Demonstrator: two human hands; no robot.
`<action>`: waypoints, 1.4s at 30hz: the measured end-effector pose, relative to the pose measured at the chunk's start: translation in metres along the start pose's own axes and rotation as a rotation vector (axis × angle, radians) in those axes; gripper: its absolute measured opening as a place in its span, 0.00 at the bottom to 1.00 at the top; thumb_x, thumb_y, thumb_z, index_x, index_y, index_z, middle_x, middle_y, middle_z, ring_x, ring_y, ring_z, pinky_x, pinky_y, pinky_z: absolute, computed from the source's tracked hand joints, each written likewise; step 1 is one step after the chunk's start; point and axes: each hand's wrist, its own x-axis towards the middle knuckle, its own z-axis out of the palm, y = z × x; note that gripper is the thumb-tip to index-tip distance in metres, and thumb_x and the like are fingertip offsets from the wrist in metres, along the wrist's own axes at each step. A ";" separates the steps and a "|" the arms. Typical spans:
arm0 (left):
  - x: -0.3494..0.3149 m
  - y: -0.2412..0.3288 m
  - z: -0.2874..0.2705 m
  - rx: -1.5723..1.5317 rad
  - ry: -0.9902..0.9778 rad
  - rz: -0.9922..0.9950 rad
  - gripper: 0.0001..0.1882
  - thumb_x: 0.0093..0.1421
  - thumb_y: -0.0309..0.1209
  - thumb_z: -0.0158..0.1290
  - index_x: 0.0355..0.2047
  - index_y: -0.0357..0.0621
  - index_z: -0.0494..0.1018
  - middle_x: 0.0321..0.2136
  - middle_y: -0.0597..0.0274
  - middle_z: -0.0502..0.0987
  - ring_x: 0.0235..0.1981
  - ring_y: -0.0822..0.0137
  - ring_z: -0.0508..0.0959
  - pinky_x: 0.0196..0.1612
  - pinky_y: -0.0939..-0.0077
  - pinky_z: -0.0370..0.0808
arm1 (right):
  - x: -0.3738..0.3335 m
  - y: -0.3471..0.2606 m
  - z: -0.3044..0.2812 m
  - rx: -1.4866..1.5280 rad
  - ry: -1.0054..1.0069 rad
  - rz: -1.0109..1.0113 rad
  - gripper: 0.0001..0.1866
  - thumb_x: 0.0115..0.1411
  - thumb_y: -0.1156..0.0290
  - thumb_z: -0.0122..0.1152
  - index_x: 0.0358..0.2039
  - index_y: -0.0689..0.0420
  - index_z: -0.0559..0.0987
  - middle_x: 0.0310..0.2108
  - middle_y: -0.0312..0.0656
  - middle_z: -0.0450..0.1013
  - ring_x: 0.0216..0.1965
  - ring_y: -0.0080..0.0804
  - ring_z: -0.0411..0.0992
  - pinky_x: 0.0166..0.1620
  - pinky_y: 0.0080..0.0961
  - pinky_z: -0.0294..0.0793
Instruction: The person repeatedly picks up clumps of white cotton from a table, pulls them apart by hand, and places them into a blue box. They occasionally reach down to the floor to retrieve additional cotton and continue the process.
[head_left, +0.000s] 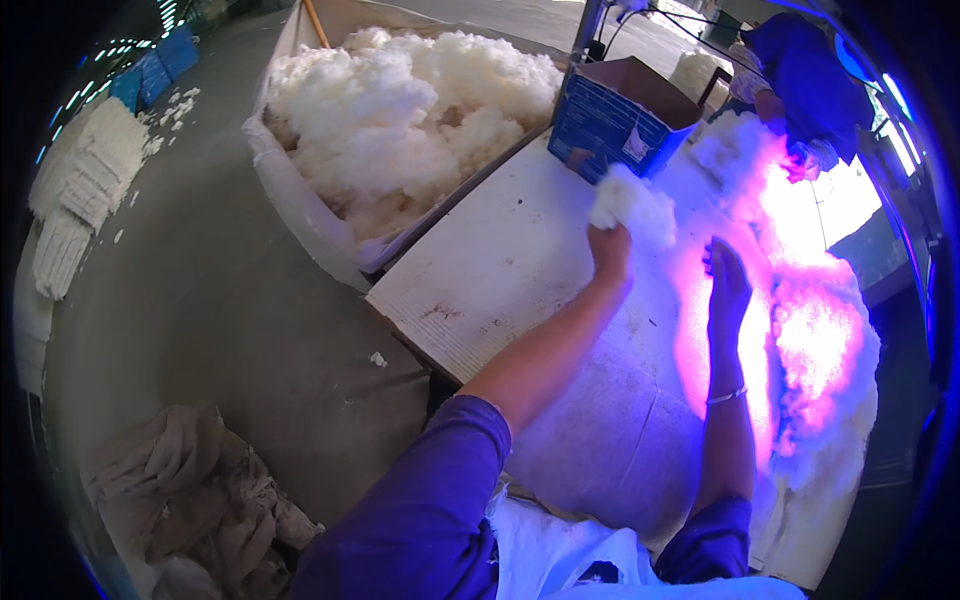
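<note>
My left hand (611, 252) is closed on a tuft of white cotton (640, 207), held above the pale table board (500, 245) just in front of a blue cardboard box (600, 118). To its right, my right hand (729, 278) is raised over the table with loosely bent fingers. Nothing shows in that hand, though its palm is partly turned away. Beneath and beyond it lies a spread of loose cotton (820, 335), washed in bright pink-violet light that hides its detail.
A large cloth-lined bin (300, 195) heaped with cotton (400, 110) adjoins the table's far left side. Another person (810, 75) leans over the lit cotton at far right. Crumpled brown cloth (190, 490) lies lower left; stacked white slabs (90, 165) stand at far left.
</note>
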 end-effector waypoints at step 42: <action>0.104 0.078 -0.017 0.543 -0.239 0.319 0.12 0.61 0.36 0.51 0.41 0.43 0.72 0.31 0.67 0.75 0.29 0.79 0.72 0.31 0.86 0.71 | -0.044 0.022 -0.010 0.189 -0.138 0.377 0.12 0.61 0.70 0.50 0.42 0.63 0.75 0.29 0.36 0.70 0.27 0.19 0.66 0.30 0.16 0.67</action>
